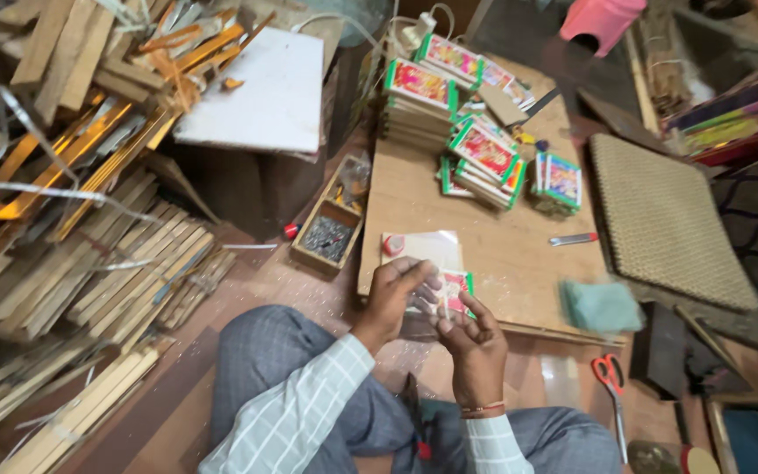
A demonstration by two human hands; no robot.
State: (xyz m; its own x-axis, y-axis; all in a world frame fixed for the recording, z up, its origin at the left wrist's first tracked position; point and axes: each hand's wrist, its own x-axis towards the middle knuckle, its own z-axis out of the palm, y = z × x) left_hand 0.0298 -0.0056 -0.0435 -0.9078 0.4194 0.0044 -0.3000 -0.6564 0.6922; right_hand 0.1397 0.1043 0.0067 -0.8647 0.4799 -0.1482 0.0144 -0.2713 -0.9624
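Glossy, red-and-green printed card [455, 290] in a clear plastic sleeve [423, 250] sits at the near edge of the plywood board [502, 254] — both your hands pinch it. Your left hand [394, 294] curls over its left side; your right hand [474, 338] grips from below, fingers bent. Matching stacked cards [484, 154] lie farther back — rough wooden slats [125, 272] pile at your left.

the low wooden board [502, 254] has a bare stretch in its middle, open from the near edge up toward the stacks of framed pictures [475, 149] that crowd its far end. a small knife [574, 238] and a green cloth [601, 305] narrow the right side. left, a tray of nails [328, 235] and heaped wooden strips [107, 263] block the floor.
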